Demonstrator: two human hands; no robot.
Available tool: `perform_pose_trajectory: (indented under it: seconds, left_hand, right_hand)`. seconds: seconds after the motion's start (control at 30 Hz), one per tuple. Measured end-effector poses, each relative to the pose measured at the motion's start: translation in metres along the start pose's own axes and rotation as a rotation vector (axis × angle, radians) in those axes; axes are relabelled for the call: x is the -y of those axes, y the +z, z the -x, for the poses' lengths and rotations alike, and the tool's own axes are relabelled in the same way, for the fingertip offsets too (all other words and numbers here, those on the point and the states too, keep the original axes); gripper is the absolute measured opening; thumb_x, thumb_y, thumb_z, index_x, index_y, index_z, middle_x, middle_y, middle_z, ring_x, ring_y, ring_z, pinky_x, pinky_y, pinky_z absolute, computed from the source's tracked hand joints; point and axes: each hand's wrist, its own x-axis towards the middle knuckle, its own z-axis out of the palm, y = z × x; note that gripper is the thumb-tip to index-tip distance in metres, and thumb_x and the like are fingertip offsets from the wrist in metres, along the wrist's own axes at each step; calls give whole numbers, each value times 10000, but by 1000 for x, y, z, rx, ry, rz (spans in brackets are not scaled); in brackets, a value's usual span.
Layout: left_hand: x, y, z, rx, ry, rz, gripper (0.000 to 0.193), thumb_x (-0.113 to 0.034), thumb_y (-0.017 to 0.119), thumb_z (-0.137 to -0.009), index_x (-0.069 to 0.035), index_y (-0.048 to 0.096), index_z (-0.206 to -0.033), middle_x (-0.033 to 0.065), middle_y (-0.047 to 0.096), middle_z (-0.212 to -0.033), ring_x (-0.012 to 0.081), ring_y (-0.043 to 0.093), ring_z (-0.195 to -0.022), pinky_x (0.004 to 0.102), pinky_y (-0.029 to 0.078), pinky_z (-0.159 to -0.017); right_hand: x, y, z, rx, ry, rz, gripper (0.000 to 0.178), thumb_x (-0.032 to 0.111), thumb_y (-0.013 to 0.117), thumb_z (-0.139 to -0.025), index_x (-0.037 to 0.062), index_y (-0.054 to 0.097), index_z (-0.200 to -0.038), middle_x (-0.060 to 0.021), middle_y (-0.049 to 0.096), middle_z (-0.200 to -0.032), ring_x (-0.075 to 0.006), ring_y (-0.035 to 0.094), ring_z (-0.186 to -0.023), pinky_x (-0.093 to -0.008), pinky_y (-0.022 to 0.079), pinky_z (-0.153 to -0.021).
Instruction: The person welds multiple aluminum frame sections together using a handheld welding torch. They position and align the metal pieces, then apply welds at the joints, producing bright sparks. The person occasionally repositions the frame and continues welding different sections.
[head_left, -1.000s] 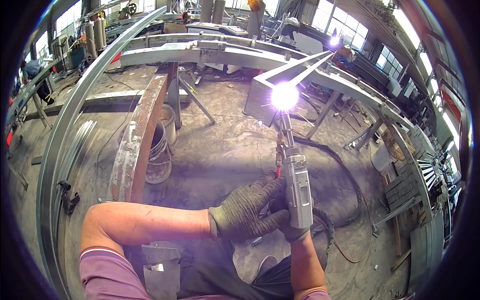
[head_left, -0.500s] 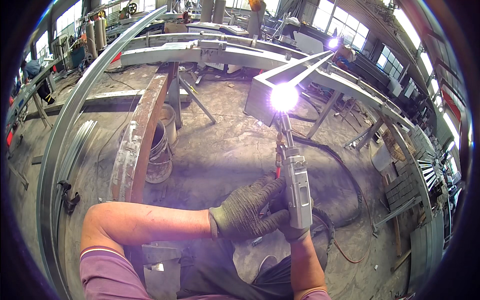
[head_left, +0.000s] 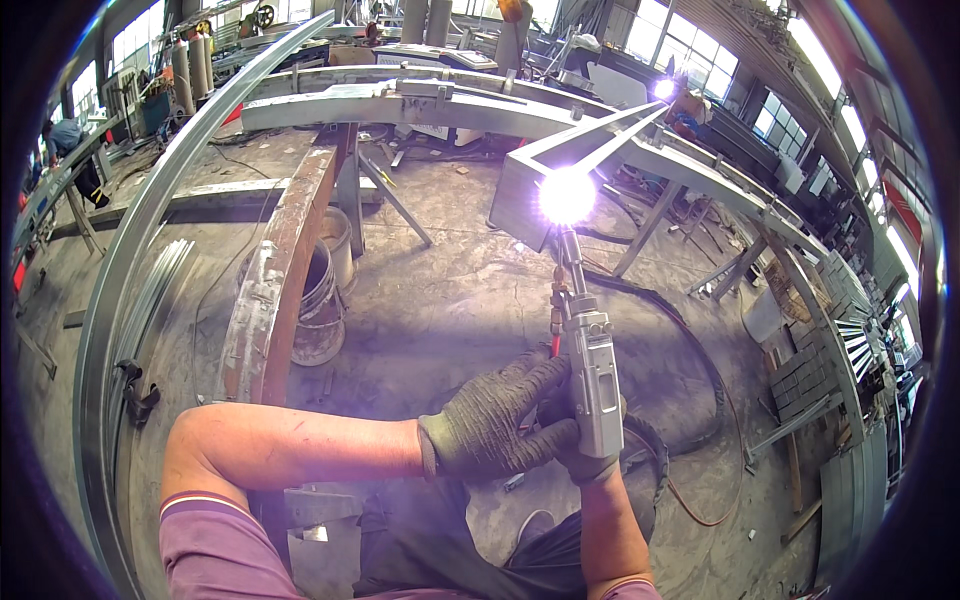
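My right hand (head_left: 588, 465), in a dark glove, is wrapped round the grip of a grey handheld welding gun (head_left: 600, 385); the gun's body hides most of its fingers. My left hand (head_left: 495, 425), in a grey-green knit glove, reaches across from the left. Its fingers close in against the gun's grip and the right hand, and partly cover both. The nozzle (head_left: 570, 245) points away from me. At its tip, a dazzling white-violet glare (head_left: 567, 196) hides the contact with the end of a square metal beam (head_left: 517, 203).
A long metal channel (head_left: 130, 265) slants along the left, beside a rusty beam (head_left: 270, 300). Buckets (head_left: 320, 320) stand behind that beam. Black hose (head_left: 690, 330) curves over the floor on the right, near stacked metal pieces (head_left: 805, 385). Another person (head_left: 68, 140) is at far left.
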Motion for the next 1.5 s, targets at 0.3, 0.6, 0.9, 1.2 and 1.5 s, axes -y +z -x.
perform_pose_trajectory:
  seconds: [0.3,0.6,0.9,1.2,1.5]
  left_hand:
    - [-3,-2,2,57,-64,-12,763,-283,820,-1022,23,470,-1626,275,620,-1519,421,644,-1403,495,531,-1158]
    - [0,-1,3,51,-48,-35,772,-292,817,-1024,20,464,-1636,289,605,-1542,442,615,-1440,509,515,-1182]
    - [2,4,3,-12,-15,-15,666,-381,768,-1023,4,542,-1517,266,632,-1387,467,679,-1255,528,570,-1060]
    - [-1,2,2,6,-39,12,632,-367,774,-1023,-9,552,-1494,245,638,-1348,450,689,-1224,513,575,-1036]
    - [2,5,3,-10,-38,1,598,-362,781,-1016,8,577,-1437,238,648,-1321,439,697,-1208,509,582,-1024]
  right_hand:
    - [-3,-5,-2,51,-93,121,270,152,868,-926,48,641,-1030,14,637,-790,-78,606,-693,-284,532,-596]
    - [-7,-7,-1,53,-90,141,265,144,869,-929,42,645,-1026,7,642,-779,-88,603,-675,-288,537,-592]
    - [-5,-7,0,49,-91,208,297,141,894,-910,32,672,-1074,10,662,-789,-86,630,-696,-288,560,-617]
    - [-8,-6,1,45,-103,196,295,127,899,-911,20,694,-1095,5,683,-804,-92,650,-718,-292,569,-632]
    - [-11,-8,5,45,-81,212,273,152,898,-919,17,707,-1062,-19,707,-828,-107,674,-746,-299,572,-646]
